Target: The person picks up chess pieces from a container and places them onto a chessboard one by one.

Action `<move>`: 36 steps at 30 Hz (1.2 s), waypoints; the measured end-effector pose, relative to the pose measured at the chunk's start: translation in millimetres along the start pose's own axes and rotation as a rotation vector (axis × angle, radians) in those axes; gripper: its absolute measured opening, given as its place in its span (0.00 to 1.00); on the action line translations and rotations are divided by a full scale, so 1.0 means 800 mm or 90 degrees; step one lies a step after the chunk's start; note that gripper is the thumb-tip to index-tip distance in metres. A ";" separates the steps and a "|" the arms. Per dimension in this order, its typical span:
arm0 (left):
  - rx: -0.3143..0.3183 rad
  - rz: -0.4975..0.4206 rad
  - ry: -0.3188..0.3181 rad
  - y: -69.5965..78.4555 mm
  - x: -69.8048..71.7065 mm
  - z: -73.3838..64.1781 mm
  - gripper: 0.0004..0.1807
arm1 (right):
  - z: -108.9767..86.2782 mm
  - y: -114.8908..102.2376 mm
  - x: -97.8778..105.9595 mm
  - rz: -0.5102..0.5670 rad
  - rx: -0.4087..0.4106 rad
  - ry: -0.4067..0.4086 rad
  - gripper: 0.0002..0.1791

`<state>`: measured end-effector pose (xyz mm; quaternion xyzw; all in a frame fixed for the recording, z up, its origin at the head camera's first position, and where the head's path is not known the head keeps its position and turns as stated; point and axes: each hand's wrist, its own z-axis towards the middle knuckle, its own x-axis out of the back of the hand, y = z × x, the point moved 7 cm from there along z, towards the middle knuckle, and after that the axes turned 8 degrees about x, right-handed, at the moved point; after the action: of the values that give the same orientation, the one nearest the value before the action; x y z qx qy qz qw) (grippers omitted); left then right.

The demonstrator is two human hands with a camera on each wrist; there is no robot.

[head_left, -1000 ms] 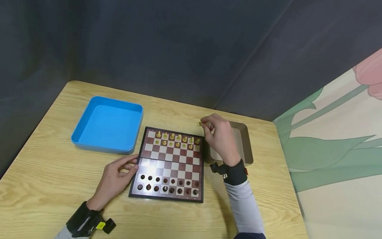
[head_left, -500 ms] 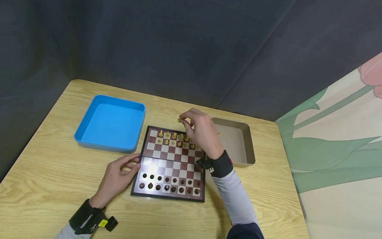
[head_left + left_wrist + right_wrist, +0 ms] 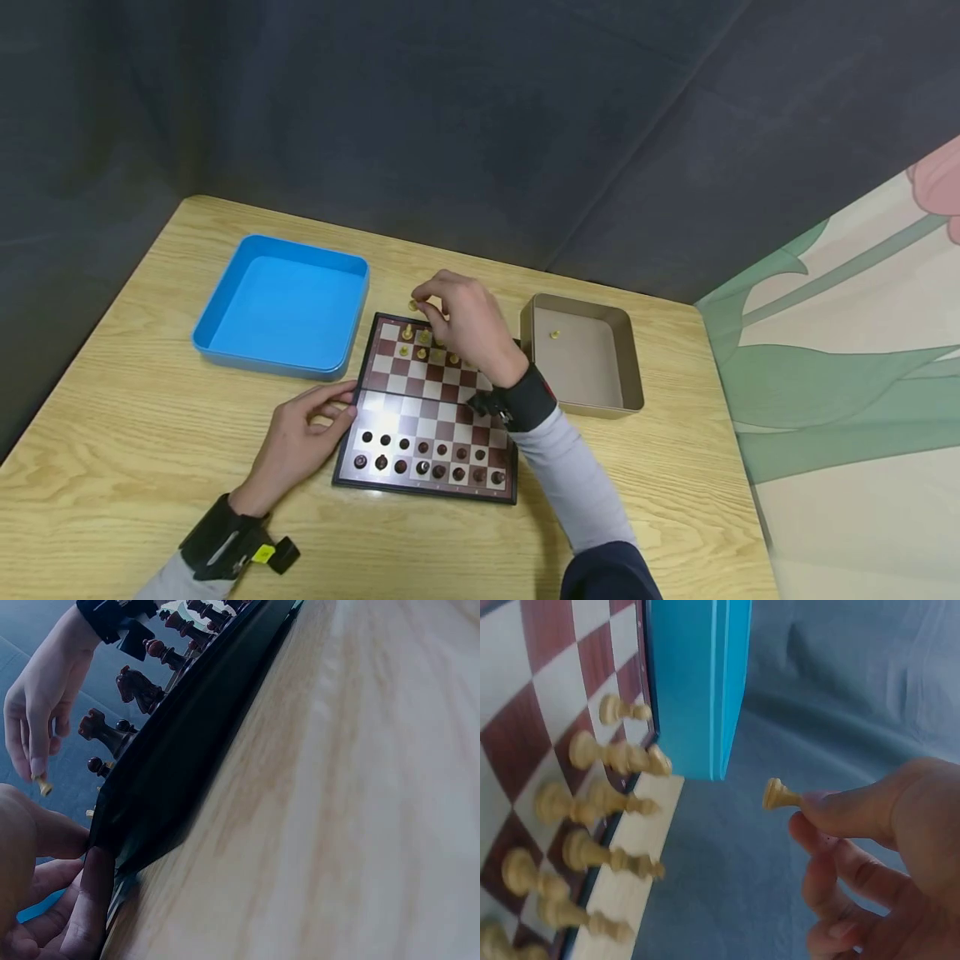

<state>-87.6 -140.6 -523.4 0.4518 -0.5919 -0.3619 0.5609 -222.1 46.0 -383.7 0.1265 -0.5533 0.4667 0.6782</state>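
My right hand [image 3: 467,321] pinches a small cream chess piece [image 3: 781,795] base outward between thumb and fingertips; its top is hidden in the grip. It hangs above the far edge of a brown-and-white chessboard [image 3: 442,412]. Cream chess pieces [image 3: 615,754] stand in two rows along that far side, partly covered by the hand in the head view. Dark chess pieces [image 3: 401,467] fill two rows on the near side. At the board's left edge, near its middle fold, my left hand [image 3: 296,437] grips the black rim with thumb and curled fingers.
A blue tray [image 3: 281,367] stands left of the board's far corner. To the right is a beige tray [image 3: 628,358] with one cream piece [image 3: 555,334] inside. Dark cloth [image 3: 450,125] hangs behind the wooden table [image 3: 112,417].
My right hand has moved left from the beige tray, carrying the chess piece over the board's far edge. My left hand keeps its place at the rim.
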 end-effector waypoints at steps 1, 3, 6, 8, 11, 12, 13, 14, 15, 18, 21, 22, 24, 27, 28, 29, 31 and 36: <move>0.000 -0.001 -0.002 0.000 0.000 0.000 0.23 | 0.001 -0.001 -0.004 0.004 0.001 -0.006 0.10; -0.003 -0.005 -0.004 0.001 -0.001 0.001 0.23 | 0.005 -0.002 -0.011 0.007 0.001 -0.017 0.10; -0.011 -0.009 -0.005 0.003 -0.004 0.003 0.23 | 0.008 -0.002 -0.022 0.009 0.001 -0.037 0.10; -0.015 -0.009 -0.004 0.004 -0.006 0.004 0.23 | 0.010 -0.001 -0.029 0.009 -0.001 -0.054 0.11; -0.010 -0.007 -0.003 0.005 -0.007 0.004 0.22 | 0.011 0.001 -0.038 0.008 -0.005 -0.072 0.11; -0.009 -0.004 -0.004 0.005 -0.007 0.004 0.22 | 0.011 0.002 -0.041 0.007 -0.009 -0.076 0.11; -0.007 -0.002 -0.006 0.004 -0.007 0.004 0.22 | 0.011 0.003 -0.044 0.005 -0.013 -0.079 0.11; -0.006 0.000 -0.009 0.004 -0.008 0.003 0.23 | 0.010 0.003 -0.046 0.004 -0.017 -0.081 0.11; -0.003 0.000 -0.013 0.004 -0.007 0.002 0.23 | 0.009 0.002 -0.049 0.002 -0.018 -0.084 0.11; -0.004 0.004 -0.011 0.005 -0.003 -0.001 0.23 | 0.009 0.000 -0.057 -0.002 -0.013 -0.092 0.11; -0.008 0.005 -0.005 0.008 0.002 -0.004 0.22 | 0.010 -0.004 -0.062 -0.009 0.003 -0.095 0.11; -0.011 0.006 -0.004 0.009 0.002 -0.003 0.22 | 0.011 -0.004 -0.062 -0.012 0.005 -0.093 0.11; -0.015 0.007 -0.012 0.012 0.001 -0.002 0.22 | 0.009 -0.002 -0.061 -0.021 0.003 -0.089 0.11; -0.016 0.004 -0.022 0.016 -0.004 0.000 0.22 | 0.005 0.002 -0.059 -0.027 -0.009 -0.087 0.11; -0.017 0.002 -0.023 0.017 -0.005 0.000 0.22 | 0.004 0.003 -0.059 -0.027 -0.011 -0.088 0.11; -0.019 0.002 -0.024 0.018 -0.006 -0.001 0.21 | 0.002 0.004 -0.059 -0.027 -0.012 -0.089 0.11; -0.021 0.002 -0.022 0.018 -0.008 -0.003 0.21 | -0.002 0.004 -0.059 -0.024 -0.012 -0.090 0.11; -0.017 0.005 -0.024 0.014 -0.013 -0.009 0.21 | -0.013 0.005 -0.063 -0.024 -0.013 -0.092 0.11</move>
<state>-82.7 -126.3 -515.5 0.4352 -0.5993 -0.3761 0.5568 -216.3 30.8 -432.7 0.1636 -0.6033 0.4377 0.6463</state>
